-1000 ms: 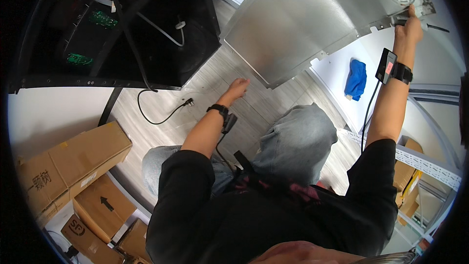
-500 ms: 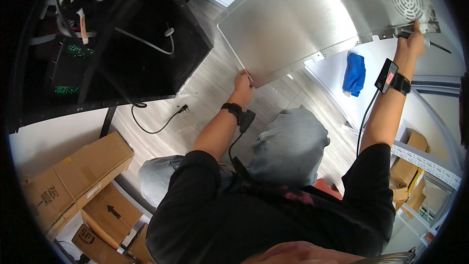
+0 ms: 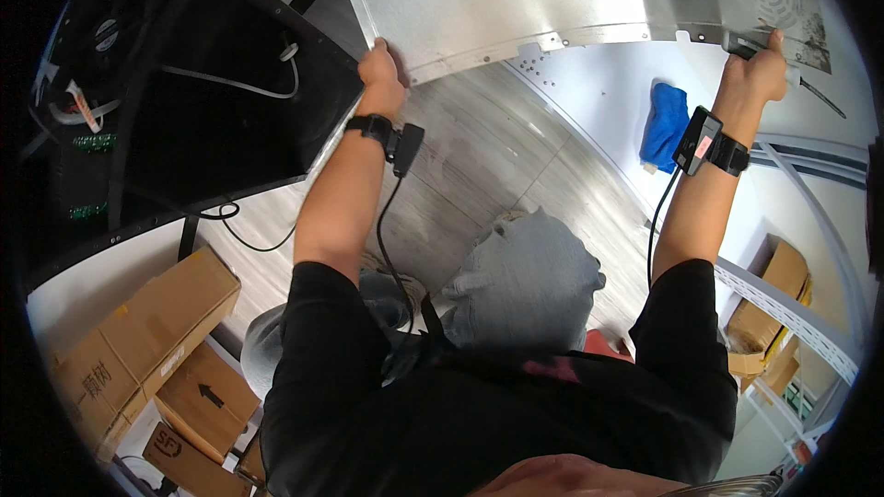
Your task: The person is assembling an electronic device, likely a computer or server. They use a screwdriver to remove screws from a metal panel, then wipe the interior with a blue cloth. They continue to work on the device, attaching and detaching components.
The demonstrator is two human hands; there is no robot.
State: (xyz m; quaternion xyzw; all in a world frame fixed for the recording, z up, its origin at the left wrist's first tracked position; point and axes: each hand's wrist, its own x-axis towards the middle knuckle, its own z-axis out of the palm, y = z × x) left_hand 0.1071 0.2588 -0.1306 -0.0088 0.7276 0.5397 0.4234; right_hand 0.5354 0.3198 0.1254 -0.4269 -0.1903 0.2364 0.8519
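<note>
A large silvery sheet-metal panel (image 3: 516, 0), with round vent slots near its right end, is held out in front of me. My left hand (image 3: 382, 78) is closed on its near left corner. At the near right edge my right hand (image 3: 760, 74) grips the panel, its thumb up along the metal. A slim tool with a dark shaft (image 3: 822, 98) passes through that same hand; it looks like a screwdriver, though the fingers hide part of it. Left of the panel stands an open black cabinet (image 3: 221, 120) with cables and green circuit boards inside.
Below the panel, a white surface (image 3: 599, 120) carries several small screws (image 3: 539, 69) and a blue cloth-like bundle (image 3: 666, 126). Cardboard boxes (image 3: 152, 331) are stacked at lower left. A white metal rack (image 3: 792, 308) stands at right. A black cord (image 3: 253, 244) trails below the cabinet.
The panel and my left hand have shifted left and farther away, the corner now close to the cabinet. My right hand keeps its grip. The screws on the white surface have come into view.
</note>
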